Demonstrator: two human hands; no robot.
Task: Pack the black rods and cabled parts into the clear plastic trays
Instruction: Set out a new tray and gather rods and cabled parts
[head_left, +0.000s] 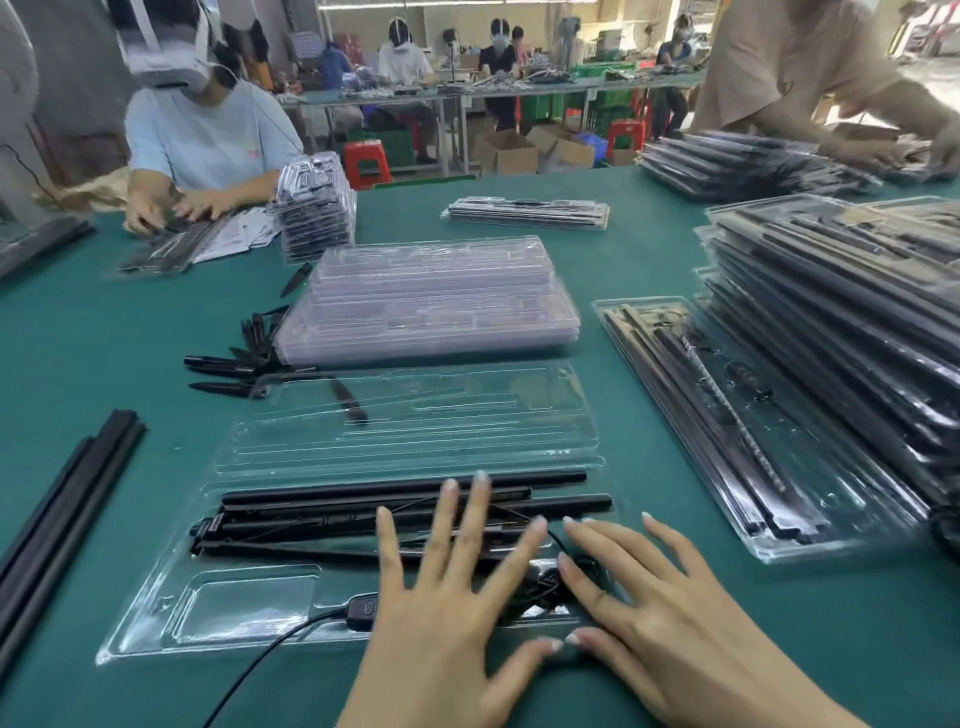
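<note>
Where both hands press, black rods (405, 501) fill the clear tray (171, 613).

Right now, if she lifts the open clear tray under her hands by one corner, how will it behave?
The clear tray looks like thin moulded film, so it would probably flex and sag. The black rods lie loose and not all parallel, so they would likely slide out. The cable trails over the tray's edge onto the table and may drag.

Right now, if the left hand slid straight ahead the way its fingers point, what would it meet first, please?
The left hand already lies over the black rods in the near tray. Going on, it would probably meet the tray's raised far half first, though heights are unclear.
</note>
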